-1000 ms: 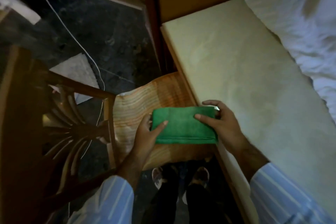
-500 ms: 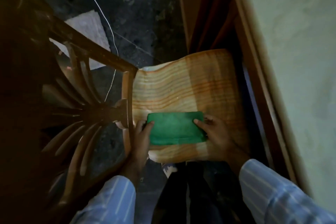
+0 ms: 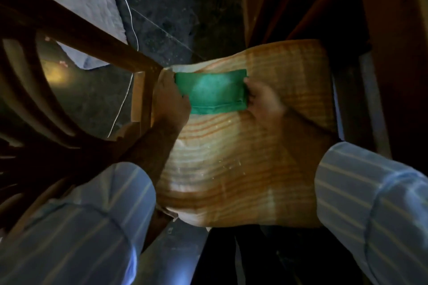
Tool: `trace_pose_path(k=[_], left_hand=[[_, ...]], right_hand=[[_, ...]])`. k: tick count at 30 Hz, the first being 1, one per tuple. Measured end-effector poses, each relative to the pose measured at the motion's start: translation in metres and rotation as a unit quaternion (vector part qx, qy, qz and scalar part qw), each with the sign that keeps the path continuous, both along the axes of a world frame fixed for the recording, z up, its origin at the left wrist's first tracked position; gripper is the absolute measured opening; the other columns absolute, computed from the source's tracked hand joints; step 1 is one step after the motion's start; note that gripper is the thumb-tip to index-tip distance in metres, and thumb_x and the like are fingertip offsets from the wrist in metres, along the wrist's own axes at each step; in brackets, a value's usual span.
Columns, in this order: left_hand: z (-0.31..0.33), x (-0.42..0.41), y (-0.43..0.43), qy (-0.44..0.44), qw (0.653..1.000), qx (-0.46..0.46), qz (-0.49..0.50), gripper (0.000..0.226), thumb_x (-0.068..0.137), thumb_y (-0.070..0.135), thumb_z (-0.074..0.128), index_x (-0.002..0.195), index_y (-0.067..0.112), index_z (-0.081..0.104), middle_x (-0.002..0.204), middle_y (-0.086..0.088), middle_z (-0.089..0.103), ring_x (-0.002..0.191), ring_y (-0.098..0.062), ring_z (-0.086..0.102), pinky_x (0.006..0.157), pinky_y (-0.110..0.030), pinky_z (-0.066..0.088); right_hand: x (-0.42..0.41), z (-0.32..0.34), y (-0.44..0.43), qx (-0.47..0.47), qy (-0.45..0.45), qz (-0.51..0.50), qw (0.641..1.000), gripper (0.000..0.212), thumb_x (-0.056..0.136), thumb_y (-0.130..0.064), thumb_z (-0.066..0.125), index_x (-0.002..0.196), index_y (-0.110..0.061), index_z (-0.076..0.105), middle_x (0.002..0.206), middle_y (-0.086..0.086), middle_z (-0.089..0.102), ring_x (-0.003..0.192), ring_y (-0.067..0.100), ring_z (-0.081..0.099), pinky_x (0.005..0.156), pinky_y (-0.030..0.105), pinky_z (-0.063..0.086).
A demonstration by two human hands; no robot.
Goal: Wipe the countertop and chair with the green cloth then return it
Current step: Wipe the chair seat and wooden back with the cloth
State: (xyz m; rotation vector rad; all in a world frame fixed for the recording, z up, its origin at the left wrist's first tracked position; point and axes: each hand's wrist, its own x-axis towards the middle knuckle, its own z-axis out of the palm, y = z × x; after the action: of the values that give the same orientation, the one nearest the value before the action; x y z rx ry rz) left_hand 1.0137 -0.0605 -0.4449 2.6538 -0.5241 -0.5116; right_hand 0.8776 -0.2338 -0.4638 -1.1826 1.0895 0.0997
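The folded green cloth (image 3: 214,91) lies flat on the far part of the chair's orange striped seat cushion (image 3: 243,164). My left hand (image 3: 170,97) grips the cloth's left edge, next to the dark wooden chair back (image 3: 76,37). My right hand (image 3: 261,99) holds its right edge; this hand is blurred. Both sleeves are striped light blue. The countertop is out of view.
Dark stone floor (image 3: 176,7) lies beyond the chair, with a pale mat (image 3: 92,7) and a thin white cable (image 3: 129,23) on it. Dark wooden furniture (image 3: 382,41) stands close on the right of the seat. My legs show below the cushion.
My view has swung from the pale countertop down over the chair. Both hands carried the cloth from the seat's near edge to its far part.
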Motion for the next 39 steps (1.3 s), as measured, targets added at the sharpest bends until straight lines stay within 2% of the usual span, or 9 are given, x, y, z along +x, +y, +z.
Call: trace_pose_path(k=[2, 5, 9, 15, 24, 28, 31, 37, 39], left_hand=[[-0.002, -0.004, 0.001, -0.094, 0.987, 0.029, -0.131, 0.076, 0.085, 0.030, 0.068, 0.150, 0.011, 0.034, 0.153, -0.012, 0.040, 0.143, -0.030, 0.036, 0.117, -0.048, 0.032], [-0.012, -0.016, 0.001, -0.061, 0.937, 0.053, -0.338, 0.079, 0.089, 0.055, 0.058, 0.153, 0.016, 0.034, 0.163, -0.011, 0.026, 0.151, -0.032, 0.020, 0.123, -0.050, 0.016], [-0.029, -0.017, -0.005, -0.054, 0.920, 0.078, -0.379, 0.076, 0.093, 0.049, 0.056, 0.155, 0.014, 0.030, 0.163, -0.009, 0.026, 0.150, -0.030, 0.022, 0.123, -0.048, 0.018], [-0.045, -0.025, -0.016, -0.135, 0.925, 0.053, -0.352, 0.052, 0.099, 0.013, 0.049, 0.150, 0.007, 0.041, 0.157, -0.014, 0.038, 0.146, -0.033, 0.033, 0.120, -0.050, 0.024], [-0.046, -0.114, 0.005, -0.088, 0.935, -0.080, -0.335, 0.057, 0.079, 0.010, 0.037, 0.129, 0.002, 0.064, 0.135, -0.016, 0.063, 0.128, -0.032, 0.058, 0.111, -0.052, 0.040], [-0.047, -0.218, 0.062, -0.039, 0.926, -0.126, -0.354, 0.043, 0.103, 0.011, 0.031, 0.124, 0.006, 0.068, 0.135, -0.013, 0.063, 0.129, -0.029, 0.058, 0.107, -0.053, 0.045], [-0.036, -0.269, 0.092, 0.032, 0.914, -0.125, -0.385, 0.031, 0.094, 0.015, 0.051, 0.113, 0.012, 0.075, 0.127, -0.006, 0.070, 0.122, -0.022, 0.064, 0.101, -0.047, 0.051], [0.008, -0.195, 0.082, 0.102, 0.965, -0.114, -0.212, 0.050, 0.093, 0.012, 0.058, 0.141, 0.027, 0.054, 0.137, 0.000, 0.061, 0.122, -0.015, 0.060, 0.105, -0.018, 0.039], [0.026, -0.143, 0.071, 0.044, 0.978, -0.136, -0.155, 0.048, 0.096, 0.016, 0.050, 0.142, 0.029, 0.044, 0.129, -0.006, 0.065, 0.111, -0.017, 0.064, 0.097, -0.026, 0.050]], right_hand=[[-0.003, -0.008, -0.006, -0.018, 0.009, -0.006, 1.000, 0.029, 0.107, -0.017, 0.038, 0.108, -0.013, 0.067, 0.095, 0.002, 0.077, 0.091, 0.018, 0.070, 0.075, 0.029, 0.060], [-0.004, -0.003, -0.014, -0.168, 0.033, 0.099, 0.980, 0.033, 0.102, -0.006, 0.038, 0.115, -0.010, 0.068, 0.112, 0.012, 0.074, 0.096, 0.024, 0.069, 0.084, 0.034, 0.056], [0.001, -0.008, -0.036, -0.464, 0.003, 0.354, 0.812, 0.035, 0.091, -0.005, 0.056, 0.118, -0.004, 0.077, 0.141, 0.016, 0.067, 0.132, 0.040, 0.059, 0.112, 0.041, 0.045], [0.000, -0.027, -0.047, -0.532, 0.017, 0.518, 0.670, 0.061, 0.100, -0.039, 0.032, 0.154, -0.017, 0.052, 0.174, 0.002, 0.030, 0.163, 0.031, 0.023, 0.131, 0.050, 0.013], [0.002, -0.045, -0.043, -0.611, 0.013, 0.480, 0.629, 0.053, 0.108, -0.047, 0.032, 0.159, -0.037, 0.044, 0.172, -0.001, 0.035, 0.162, 0.028, 0.028, 0.127, 0.050, 0.020], [0.001, -0.046, -0.040, -0.612, -0.004, 0.460, 0.644, 0.052, 0.107, -0.044, 0.036, 0.157, -0.036, 0.046, 0.171, -0.001, 0.037, 0.162, 0.028, 0.028, 0.128, 0.051, 0.018], [0.000, -0.049, -0.039, -0.616, -0.005, 0.452, 0.645, 0.052, 0.107, -0.045, 0.037, 0.157, -0.036, 0.046, 0.171, -0.002, 0.038, 0.161, 0.028, 0.028, 0.128, 0.051, 0.018], [0.001, -0.050, -0.034, -0.606, 0.014, 0.445, 0.660, 0.067, 0.098, -0.067, 0.041, 0.158, -0.038, 0.043, 0.172, -0.002, 0.035, 0.162, 0.029, 0.026, 0.129, 0.054, 0.016], [0.001, -0.050, -0.031, -0.614, 0.020, 0.440, 0.655, 0.070, 0.095, -0.069, 0.041, 0.158, -0.037, 0.042, 0.172, -0.001, 0.034, 0.161, 0.030, 0.027, 0.130, 0.055, 0.016]])
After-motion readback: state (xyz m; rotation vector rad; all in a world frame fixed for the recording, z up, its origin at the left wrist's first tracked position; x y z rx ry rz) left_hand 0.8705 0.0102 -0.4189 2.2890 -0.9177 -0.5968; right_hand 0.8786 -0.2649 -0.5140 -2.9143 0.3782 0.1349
